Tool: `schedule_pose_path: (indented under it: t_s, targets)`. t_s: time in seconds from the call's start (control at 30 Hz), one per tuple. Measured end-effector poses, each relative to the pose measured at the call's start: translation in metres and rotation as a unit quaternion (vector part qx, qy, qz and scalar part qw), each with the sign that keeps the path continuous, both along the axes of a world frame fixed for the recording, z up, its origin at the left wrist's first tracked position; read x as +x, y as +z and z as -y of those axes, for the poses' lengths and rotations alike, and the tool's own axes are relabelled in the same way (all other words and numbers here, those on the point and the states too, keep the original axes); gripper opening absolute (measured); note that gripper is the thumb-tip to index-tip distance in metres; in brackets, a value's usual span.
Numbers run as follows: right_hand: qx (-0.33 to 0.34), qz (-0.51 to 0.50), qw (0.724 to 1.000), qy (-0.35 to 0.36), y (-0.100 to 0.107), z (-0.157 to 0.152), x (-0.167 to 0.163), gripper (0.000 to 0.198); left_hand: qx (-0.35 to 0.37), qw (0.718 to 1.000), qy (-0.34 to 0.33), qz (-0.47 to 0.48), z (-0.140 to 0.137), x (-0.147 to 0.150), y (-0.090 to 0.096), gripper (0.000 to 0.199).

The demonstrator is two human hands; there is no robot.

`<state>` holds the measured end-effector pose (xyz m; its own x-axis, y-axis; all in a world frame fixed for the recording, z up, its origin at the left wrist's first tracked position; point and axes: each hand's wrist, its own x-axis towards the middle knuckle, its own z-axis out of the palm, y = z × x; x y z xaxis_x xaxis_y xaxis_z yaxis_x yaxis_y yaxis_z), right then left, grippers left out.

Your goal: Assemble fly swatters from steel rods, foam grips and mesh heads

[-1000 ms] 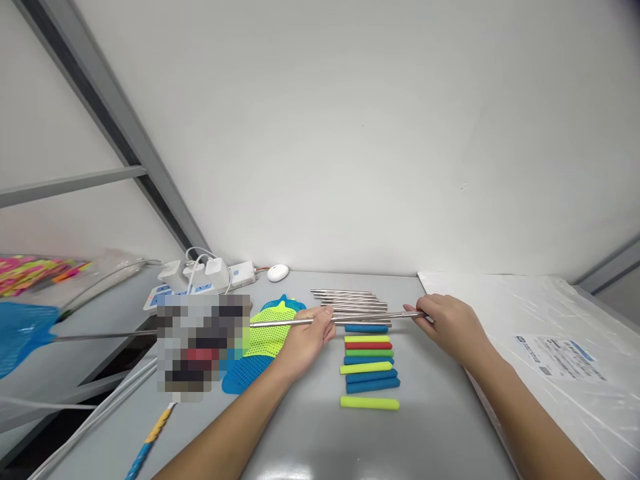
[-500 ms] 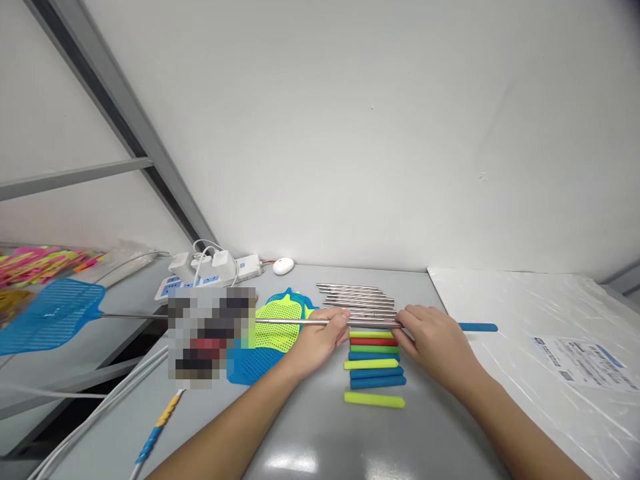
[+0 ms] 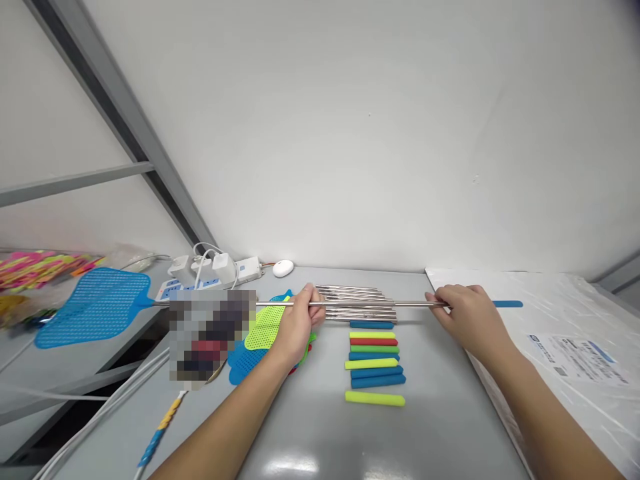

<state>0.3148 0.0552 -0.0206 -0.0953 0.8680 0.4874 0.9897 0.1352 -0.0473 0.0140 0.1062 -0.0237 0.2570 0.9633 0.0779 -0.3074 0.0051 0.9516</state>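
A fly swatter with a blue mesh head, a thin metal shaft and a blue handle lies level across my view. My left hand is closed around the shaft, left of the middle. Over on the right, my right hand grips it near the handle, whose inner end the fingers hide. Behind the shaft lies a row of metal rods. Nearer me are several coloured handle sleeves, among them a red one and a yellow one. Loose yellow and blue swatter heads lie partly behind my left hand.
A power strip with plugged-in white adapters stands at the back left, beside a small white case. A labelled, plastic-wrapped white package lies at the right. A pixelated patch covers something at left; white cables run below.
My hands have spread apart along the shaft, left hand leftward and right hand rightward. The whole swatter has shifted right and its shaft sits a little higher in view.
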Motion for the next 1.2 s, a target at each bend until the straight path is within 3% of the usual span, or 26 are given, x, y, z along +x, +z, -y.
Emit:
schedule_pose_path:
  t_s: [0.17,0.33,0.47,0.63,0.73,0.83,1.07,1.2]
  targets:
    - [-0.003,0.020,0.996,0.082,-0.009,0.008,-0.043,0.022,-0.010,0.998,-0.050,-0.041,0.012,0.012,-0.010,0.045]
    - [0.017,0.032,0.992,0.119,-0.011,0.019,-0.073,0.024,-0.015,0.992,-0.107,-0.057,0.021,0.022,-0.019,0.048]
    - [0.037,0.028,0.994,0.094,-0.009,0.014,-0.056,0.033,-0.027,0.997,-0.057,-0.052,0.016,0.018,-0.017,0.049]
    - [0.028,0.022,0.999,0.015,-0.006,0.003,-0.017,0.042,-0.053,0.992,0.073,0.084,0.003,0.004,-0.002,0.043]
    - [0.020,0.013,1.000,-0.004,-0.004,0.001,-0.003,0.041,-0.045,0.987,0.114,0.100,0.000,0.001,0.006,0.043]
    - [0.013,0.003,1.000,0.008,-0.003,0.002,-0.004,0.040,-0.024,0.993,0.087,0.073,0.004,0.005,0.004,0.044]
    - [0.022,0.029,0.995,0.097,-0.005,0.013,-0.044,0.037,-0.019,0.997,-0.074,0.008,0.020,0.019,-0.012,0.050]
    - [0.031,0.043,0.989,0.141,-0.004,0.018,-0.060,0.038,-0.023,0.996,-0.080,0.024,0.019,0.019,-0.015,0.052]
